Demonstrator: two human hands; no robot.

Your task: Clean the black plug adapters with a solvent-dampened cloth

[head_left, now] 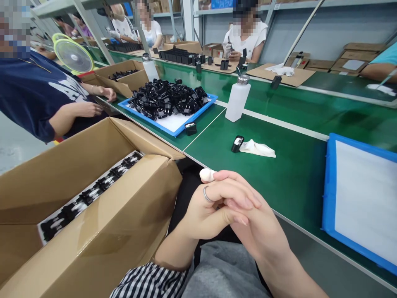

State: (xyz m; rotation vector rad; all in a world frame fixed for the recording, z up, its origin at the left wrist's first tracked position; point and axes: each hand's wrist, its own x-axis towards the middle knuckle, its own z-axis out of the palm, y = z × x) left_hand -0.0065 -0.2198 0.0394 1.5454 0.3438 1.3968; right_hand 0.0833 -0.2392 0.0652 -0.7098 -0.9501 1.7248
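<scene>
My left hand (pixel 214 207), with a ring on one finger and a checked cuff, is clasped across my right hand (pixel 257 219) in front of my lap. Their fingers overlap and are partly hidden. A white fingertip cover (pixel 206 174) shows at the far side of the clasped hands; I cannot tell which finger wears it. Beyond them on the green bench lies a small black device housing (pixel 237 143), touching a limp white cloth piece (pixel 257 148). Another black housing (pixel 190 128) sits beside the blue-rimmed tray (pixel 175 133) heaped with black parts (pixel 164 99).
At left, an open cardboard box (pixel 124 198) holds rows of black parts. A white bottle (pixel 238 99) stands mid-bench. A second blue-rimmed tray (pixel 366 198) with a white base lies at right. A co-worker (pixel 46 95) is at left; others sit across the bench.
</scene>
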